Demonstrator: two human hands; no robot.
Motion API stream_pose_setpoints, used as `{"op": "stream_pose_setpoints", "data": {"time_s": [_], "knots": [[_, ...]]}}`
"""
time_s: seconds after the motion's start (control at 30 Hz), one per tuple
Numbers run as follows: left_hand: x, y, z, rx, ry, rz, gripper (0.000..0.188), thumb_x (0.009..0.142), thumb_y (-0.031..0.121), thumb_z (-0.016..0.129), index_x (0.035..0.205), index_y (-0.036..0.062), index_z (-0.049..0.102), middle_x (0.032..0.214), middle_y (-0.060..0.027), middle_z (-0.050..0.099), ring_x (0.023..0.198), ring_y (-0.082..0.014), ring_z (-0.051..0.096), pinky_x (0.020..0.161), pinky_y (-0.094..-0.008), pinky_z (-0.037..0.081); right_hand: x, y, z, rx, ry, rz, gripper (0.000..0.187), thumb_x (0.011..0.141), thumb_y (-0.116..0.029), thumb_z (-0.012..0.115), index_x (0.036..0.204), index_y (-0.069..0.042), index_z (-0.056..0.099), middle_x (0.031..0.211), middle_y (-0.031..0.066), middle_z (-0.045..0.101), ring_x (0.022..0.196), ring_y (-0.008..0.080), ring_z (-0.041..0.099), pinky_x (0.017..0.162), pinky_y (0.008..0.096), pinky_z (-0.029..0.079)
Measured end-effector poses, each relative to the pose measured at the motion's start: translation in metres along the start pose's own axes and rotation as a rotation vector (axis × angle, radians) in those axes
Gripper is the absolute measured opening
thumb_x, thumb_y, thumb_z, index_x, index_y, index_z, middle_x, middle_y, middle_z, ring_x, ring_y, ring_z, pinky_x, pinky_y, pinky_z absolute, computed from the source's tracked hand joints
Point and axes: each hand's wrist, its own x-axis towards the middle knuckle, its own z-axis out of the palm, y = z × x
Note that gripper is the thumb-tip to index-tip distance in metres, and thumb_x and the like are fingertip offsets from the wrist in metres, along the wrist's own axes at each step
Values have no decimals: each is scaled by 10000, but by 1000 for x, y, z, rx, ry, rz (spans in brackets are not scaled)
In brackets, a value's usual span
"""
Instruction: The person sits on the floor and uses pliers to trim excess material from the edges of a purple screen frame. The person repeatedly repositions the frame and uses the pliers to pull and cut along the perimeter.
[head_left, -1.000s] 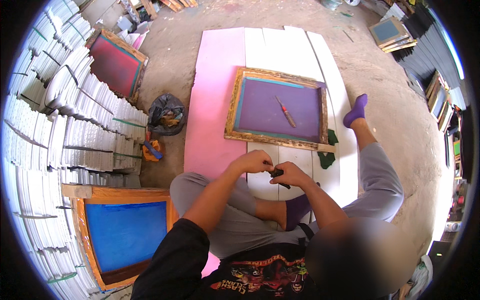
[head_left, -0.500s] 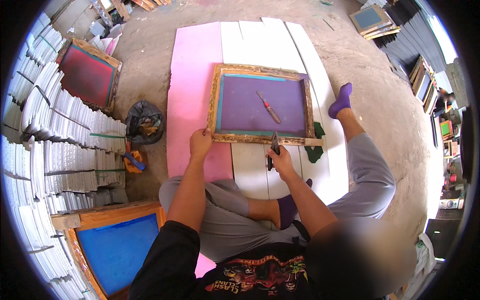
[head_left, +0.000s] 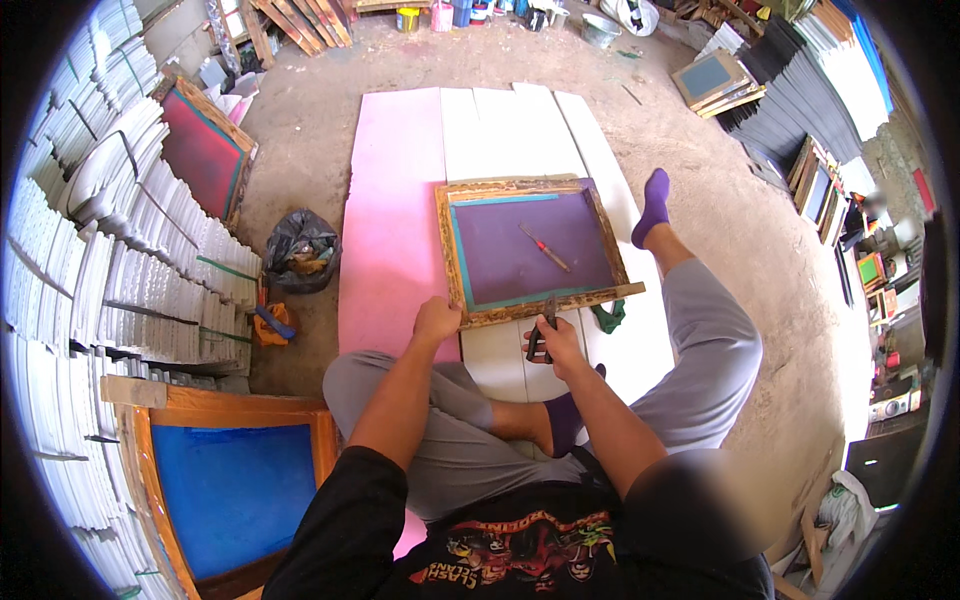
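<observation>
Pliers (head_left: pixel 550 309) in right fingers (head_left: pixel 546 324), frame (head_left: pixel 598 297) — at left fingers (head_left: pixel 455 314)

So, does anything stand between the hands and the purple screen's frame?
Nothing visible blocks the left hand, at the frame's near left corner. Between the right hand and the frame come only the pliers it holds.

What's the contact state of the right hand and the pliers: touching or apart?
Touching: the head view shows the right hand wrapped around the pliers, gripping them by the handles.
</observation>
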Motion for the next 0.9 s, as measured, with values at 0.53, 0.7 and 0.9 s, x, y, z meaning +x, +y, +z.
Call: {"op": "stream_pose_setpoints", "data": {"time_s": [0.53, 0.7, 0.9], "knots": [[10, -24, 14, 194, -96, 334, 273, 868, 213, 649, 982, -13, 754, 998, -252, 716, 964, -432, 687, 870, -488, 557, -24, 25, 40, -142, -209, 97, 290, 1049, -320, 578, 1153, -55, 526, 973, 132, 708, 812, 250, 743, 614, 396, 604], [9, -19, 2, 278, -184, 317, 257, 855, 209, 659, 1000, 24, 763, 1012, -231, 725, 1004, -416, 689, 890, -494, 555, -17, 47, 58, -285, -226, 97, 293, 1021, -286, 611, 1120, -12, 574, 944, 119, 684, 719, 249, 703, 577, 396, 598], [20, -21, -29, 260, -256, 260, 242, 860, 198, 662, 1001, 31, 767, 1009, -229, 732, 970, -403, 704, 864, -476, 562, -10, 52, 68, -493, -184, 31, 323, 964, -293, 670, 991, 27, 639, 785, 145, 644, 746, 260, 672, 609, 417, 533]]}}
